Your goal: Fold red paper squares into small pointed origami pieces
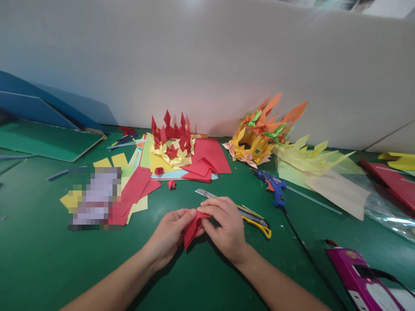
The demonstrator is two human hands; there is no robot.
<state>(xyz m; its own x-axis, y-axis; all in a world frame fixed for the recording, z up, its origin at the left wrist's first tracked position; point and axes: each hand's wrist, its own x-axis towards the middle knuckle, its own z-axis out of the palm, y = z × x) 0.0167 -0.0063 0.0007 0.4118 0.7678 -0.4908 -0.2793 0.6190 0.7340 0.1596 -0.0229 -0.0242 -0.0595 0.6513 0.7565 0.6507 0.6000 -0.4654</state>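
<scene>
A small piece of folded red paper (pixel 191 229) is pinched between both hands above the green table (pixel 181 285). My left hand (pixel 171 233) grips its left side, thumb on top. On the other side, my right hand (pixel 225 224) holds the upper edge with thumb and fingers closed. Part of the paper is hidden behind the fingers. A yellow box cutter (pixel 256 220) with its blade out lies just behind my right hand, which covers its middle. Two little red paper pieces, a rosette (pixel 159 171) and a folded bit (pixel 171 185), rest farther back.
A red and yellow paper crown (pixel 171 142) stands on stacked sheets, with red strips (pixel 132 194) nearby. A blurred phone-like object (pixel 95 198) lies left. Right are orange paper crowns (pixel 249 147), a blue glue gun (pixel 274 185) with its cord, and a purple power strip (pixel 359 272).
</scene>
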